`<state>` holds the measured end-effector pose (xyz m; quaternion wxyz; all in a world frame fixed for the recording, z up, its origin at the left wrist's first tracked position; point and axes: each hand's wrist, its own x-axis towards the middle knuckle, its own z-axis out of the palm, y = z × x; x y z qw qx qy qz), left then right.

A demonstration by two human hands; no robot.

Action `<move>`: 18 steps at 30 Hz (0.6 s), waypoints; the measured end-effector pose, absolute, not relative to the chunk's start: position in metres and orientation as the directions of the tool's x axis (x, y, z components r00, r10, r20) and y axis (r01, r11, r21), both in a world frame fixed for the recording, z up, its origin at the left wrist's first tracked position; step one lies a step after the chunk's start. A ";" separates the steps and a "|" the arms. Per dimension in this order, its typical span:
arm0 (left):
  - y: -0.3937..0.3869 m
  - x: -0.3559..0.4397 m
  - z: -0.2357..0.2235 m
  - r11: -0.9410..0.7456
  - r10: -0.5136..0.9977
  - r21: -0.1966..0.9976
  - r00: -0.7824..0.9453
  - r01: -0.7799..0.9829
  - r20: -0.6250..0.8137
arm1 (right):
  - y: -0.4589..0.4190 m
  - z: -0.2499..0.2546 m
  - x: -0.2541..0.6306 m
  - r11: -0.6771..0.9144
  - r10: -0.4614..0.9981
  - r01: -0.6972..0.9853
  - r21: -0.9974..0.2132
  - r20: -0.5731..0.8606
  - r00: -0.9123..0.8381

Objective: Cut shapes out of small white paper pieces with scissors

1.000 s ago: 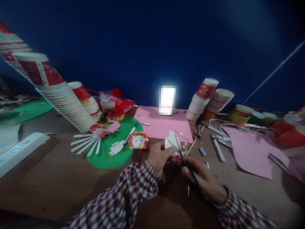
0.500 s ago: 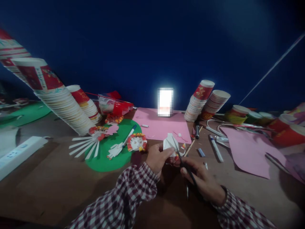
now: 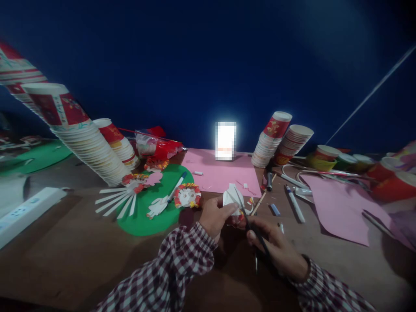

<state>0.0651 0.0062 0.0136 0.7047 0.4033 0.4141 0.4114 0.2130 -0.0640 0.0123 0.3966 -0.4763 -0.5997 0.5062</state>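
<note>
My left hand point(image 3: 215, 216) pinches a white paper cup point(image 3: 233, 196) with a red printed rim, holding it just above the brown table point(image 3: 74, 247). My right hand point(image 3: 277, 247) is closed round black scissors point(image 3: 256, 234), whose blades reach up into the cup's side. Both sleeves are red and white check. A round paper-cup face with a red and yellow fringe point(image 3: 187, 195) lies just left of my left hand, on a green paper disc point(image 3: 146, 216).
Leaning stacks of red and white paper cups stand at the left point(image 3: 87, 143) and back right point(image 3: 271, 141). Pink paper sheets point(image 3: 341, 208) lie centre and right, with markers point(image 3: 295, 203) between them. A white power strip point(image 3: 22, 212) sits far left. A bright screen point(image 3: 225, 141) glows at the back.
Almost nothing differs: both hands stay on the cup and scissors, and the view has shifted very slightly.
</note>
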 end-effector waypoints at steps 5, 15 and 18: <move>0.006 0.065 0.014 0.313 0.916 0.924 0.326 -0.222 -0.232 | -0.064 0.014 0.212 0.023 0.973 0.156 -0.988 -0.014 -0.232; 0.006 0.064 0.012 0.304 0.918 0.932 0.322 -0.198 -0.231 | -0.065 0.013 0.212 -0.024 0.966 0.105 -0.994 -0.050 -0.255; 0.006 0.065 0.013 0.307 0.918 0.931 0.320 -0.200 -0.234 | -0.065 0.012 0.212 -0.032 0.966 0.106 -0.994 -0.058 -0.253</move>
